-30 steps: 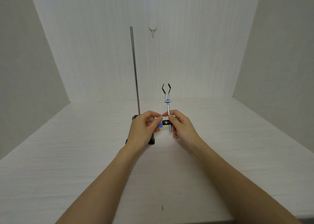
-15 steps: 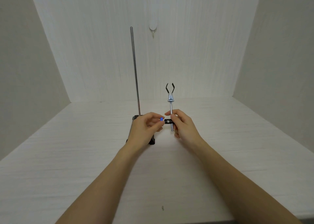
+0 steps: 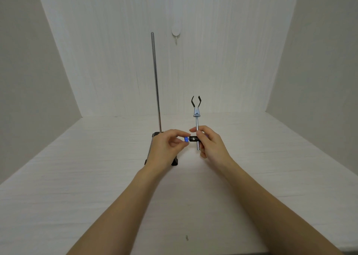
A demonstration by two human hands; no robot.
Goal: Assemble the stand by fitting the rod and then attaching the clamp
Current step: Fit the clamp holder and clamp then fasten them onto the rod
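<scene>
Here the rod [image 3: 156,82] stands upright in the dark base [image 3: 155,135], which sits on the pale table [image 3: 77,177] close to the centre of the view. Most of the base is hidden behind the left hand [image 3: 166,148]. The clamp [image 3: 196,117] is not on the rod; both hands hold it in the air, at about 3 o'clock from the foot of the rod and just beside it. Its metal stem points up, and the two black prongs at the top are spread a little apart. The stem passes through a small black block [image 3: 193,138] that lies crosswise, with a blue knob [image 3: 186,139] on the end toward 9 o'clock.

The left hand has its fingers curled, and the thumb and fingertips pinch the blue knob. The right hand [image 3: 211,146] also has curled fingers; the thumb and index finger close on the stem just above the block, and the other fingers are behind the lower stem.

At 12 o'clock, a white hook [image 3: 175,33] is fixed on the back wall [image 3: 222,51], a little to the right of the tip of the rod. At 6 o'clock, a small dark mark [image 3: 187,237] is on the table.
</scene>
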